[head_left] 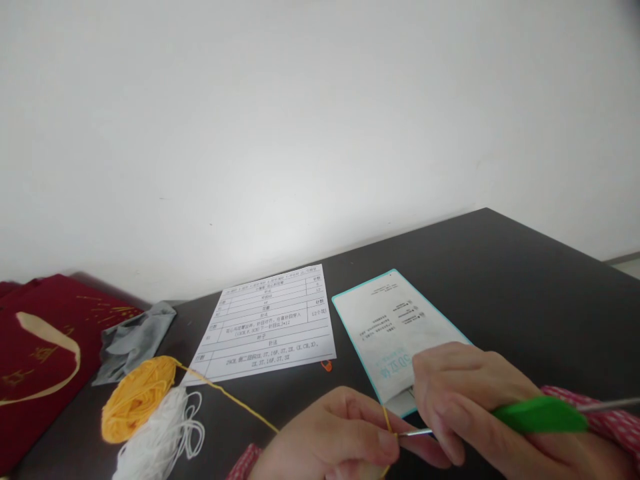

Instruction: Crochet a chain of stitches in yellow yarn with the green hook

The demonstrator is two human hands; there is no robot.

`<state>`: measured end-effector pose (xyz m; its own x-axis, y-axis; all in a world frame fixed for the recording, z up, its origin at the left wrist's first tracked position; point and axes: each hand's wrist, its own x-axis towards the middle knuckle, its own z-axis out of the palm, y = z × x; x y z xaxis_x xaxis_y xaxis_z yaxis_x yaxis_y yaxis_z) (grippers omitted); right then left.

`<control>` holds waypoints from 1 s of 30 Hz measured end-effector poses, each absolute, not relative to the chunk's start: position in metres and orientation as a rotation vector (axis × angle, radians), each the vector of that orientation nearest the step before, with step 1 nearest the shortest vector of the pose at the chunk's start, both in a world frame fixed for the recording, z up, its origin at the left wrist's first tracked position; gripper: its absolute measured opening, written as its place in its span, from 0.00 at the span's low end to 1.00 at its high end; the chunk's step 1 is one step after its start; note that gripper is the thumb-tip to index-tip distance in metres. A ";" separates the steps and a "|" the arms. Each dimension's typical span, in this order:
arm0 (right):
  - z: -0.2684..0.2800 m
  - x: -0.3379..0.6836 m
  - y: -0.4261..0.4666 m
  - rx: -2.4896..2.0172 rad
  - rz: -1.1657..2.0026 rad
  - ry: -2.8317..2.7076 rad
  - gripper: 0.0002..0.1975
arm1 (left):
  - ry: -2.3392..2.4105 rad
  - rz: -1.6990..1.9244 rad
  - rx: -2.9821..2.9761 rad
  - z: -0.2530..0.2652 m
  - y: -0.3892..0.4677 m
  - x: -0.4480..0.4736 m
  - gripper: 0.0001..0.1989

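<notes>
My right hand [480, 407] is closed around a crochet hook with a green grip [543, 415]. The hook's metal tip points left and meets the yellow yarn [387, 419] at my left fingertips. My left hand [335, 437] pinches that yarn, with a strand running up over a finger; any stitches between the fingers are too small or hidden to make out. From behind my left hand the strand stretches back to a yellow yarn ball [143, 398] at the left. Against this ball lies a white yarn skein [159, 437] with loose loops.
Behind my hands lies a printed pattern sheet [265, 327], with a small orange stitch marker [327, 365] at its lower edge. A white packet with a turquoise border [395, 327] is partly under my right hand. A red bag [40, 347] and grey pouch [133, 340] sit left on the dark table [465, 267].
</notes>
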<state>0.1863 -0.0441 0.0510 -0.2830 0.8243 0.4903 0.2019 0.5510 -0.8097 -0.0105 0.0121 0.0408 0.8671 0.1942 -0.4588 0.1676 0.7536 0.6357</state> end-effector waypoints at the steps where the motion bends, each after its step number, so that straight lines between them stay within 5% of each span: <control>1: 0.053 0.187 -0.044 -0.835 0.767 -1.820 0.25 | 0.523 0.000 0.731 0.041 0.013 -0.010 0.10; 6: 0.048 0.185 -0.043 -0.883 0.875 -1.634 0.28 | 0.473 -0.094 0.705 0.047 0.016 -0.010 0.16; 13: 0.035 0.176 -0.035 -0.993 1.464 -1.210 0.33 | 0.425 -0.121 0.642 0.044 0.019 -0.016 0.15; 22: 0.053 0.186 -0.046 -0.824 0.992 -1.711 0.28 | 0.422 -0.117 0.669 0.037 0.015 -0.018 0.16; 30: 0.040 0.172 -0.035 -1.052 1.568 -1.085 0.33 | 0.407 -0.113 0.676 0.032 0.013 -0.019 0.17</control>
